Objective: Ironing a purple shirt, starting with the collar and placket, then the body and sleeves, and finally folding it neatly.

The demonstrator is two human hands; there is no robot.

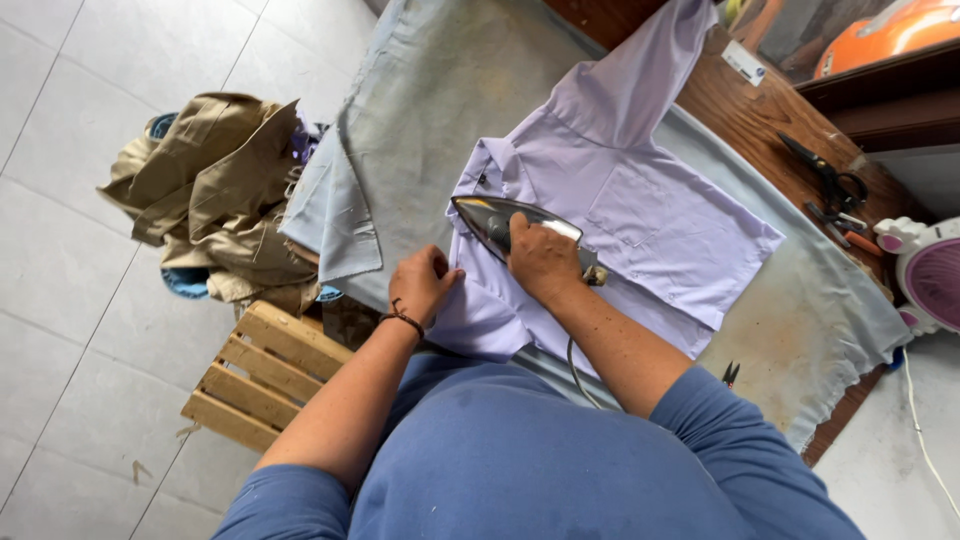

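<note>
A pale lilac shirt (640,200) lies spread flat on a grey cloth-covered table (440,90). My right hand (542,258) grips the handle of a dark metal iron (485,218), which rests on the shirt near its collar with its tip pointing left. My left hand (425,282), with a dark cord bracelet at the wrist, presses down on the shirt's near edge just left of the iron, fingers curled on the fabric. The iron's cable runs down toward my body.
A heap of khaki clothes (215,190) sits on a slatted wooden stool (262,375) at the left. Black scissors (825,175) lie on the wooden surface at the right. A pink-and-white fan (930,275) stands at the far right. Small snips (731,373) lie on the cloth.
</note>
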